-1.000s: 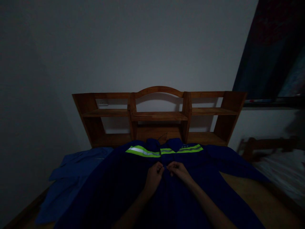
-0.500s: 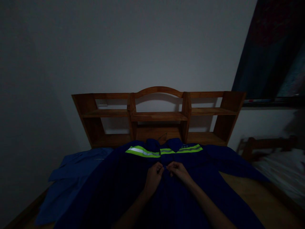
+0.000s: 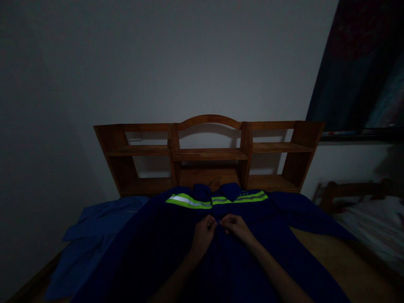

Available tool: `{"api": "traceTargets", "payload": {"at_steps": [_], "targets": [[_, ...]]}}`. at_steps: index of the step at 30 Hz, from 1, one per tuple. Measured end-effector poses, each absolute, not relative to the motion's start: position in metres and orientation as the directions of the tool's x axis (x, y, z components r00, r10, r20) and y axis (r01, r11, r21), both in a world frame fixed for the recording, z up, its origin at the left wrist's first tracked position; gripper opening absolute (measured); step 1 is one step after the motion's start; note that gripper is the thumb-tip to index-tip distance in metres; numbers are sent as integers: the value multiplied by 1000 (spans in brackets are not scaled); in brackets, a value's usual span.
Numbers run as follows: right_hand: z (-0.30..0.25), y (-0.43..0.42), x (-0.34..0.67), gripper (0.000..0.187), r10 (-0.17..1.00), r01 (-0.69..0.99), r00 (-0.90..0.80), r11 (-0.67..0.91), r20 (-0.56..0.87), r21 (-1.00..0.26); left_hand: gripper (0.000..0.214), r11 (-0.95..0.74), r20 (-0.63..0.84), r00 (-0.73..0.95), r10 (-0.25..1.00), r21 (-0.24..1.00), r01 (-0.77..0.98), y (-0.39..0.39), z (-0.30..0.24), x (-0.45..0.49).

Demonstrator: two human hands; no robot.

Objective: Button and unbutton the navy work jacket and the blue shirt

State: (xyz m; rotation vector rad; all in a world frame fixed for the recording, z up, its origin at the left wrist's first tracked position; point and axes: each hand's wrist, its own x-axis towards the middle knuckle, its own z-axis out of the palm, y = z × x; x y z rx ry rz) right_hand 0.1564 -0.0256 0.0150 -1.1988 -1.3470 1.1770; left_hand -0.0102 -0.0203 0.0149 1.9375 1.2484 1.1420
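Two bare hands, one long-sleeved dark-blue fabric jacket (image 3: 225,263) and one lighter-blue folded cloth garment (image 3: 94,227). The jacket lies spread at 6 o'clock, collar toward 12. It bears two collar flaps and two yellow-green reflective bands with grey centre stripes, one at 5 o'clock (image 3: 252,197), the other between 6 and 7 (image 3: 188,201). The left hand (image 3: 203,233) and the right hand (image 3: 237,227) meet just below the bands, near the front opening. The fingers of each hand are pinched on the jacket's front, nearly touching those of the other; the exact fold or fastening between them is too dark to tell. The lighter-blue garment lies at 8 o'clock, beside the jacket's sleeve.

Supporting surface: flat brown wood (image 3: 334,256), bare at 4 o'clock. Behind the collar stands one brown wooden shelf unit (image 3: 211,154), three bays wide and two levels high, arched over the middle bay. Room, dimly lit: one plain grey-white wall (image 3: 195,63) at 12 o'clock; one white wall socket (image 3: 135,136) at 9, seen through the shelves; one dark window (image 3: 344,97) at 2; one wooden frame (image 3: 350,190) and one pale, crumpled bundle (image 3: 375,225) between 3 and 4.
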Motion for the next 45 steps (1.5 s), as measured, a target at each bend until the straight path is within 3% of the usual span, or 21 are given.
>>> {"api": "traceTargets", "payload": {"at_steps": [27, 34, 40, 45], "targets": [[8, -23, 156, 32, 996, 68, -62, 62, 57, -996, 10, -396, 344, 198, 918, 817, 419, -15, 8, -9], [-3, -13, 160, 22, 996, 125, -64, 77, 69, -989, 12, -427, 371, 213, 904, 808, 406, -15, 9, -9], [-7, -9, 161, 24, 990, 200, -73, 135, 123, -970, 11, -396, 340, 209, 917, 840, 371, -10, 4, -8], [3, -18, 159, 27, 973, 290, -102, 229, 208, -929, 16, -403, 334, 224, 915, 752, 522, -17, 8, -4]]}}
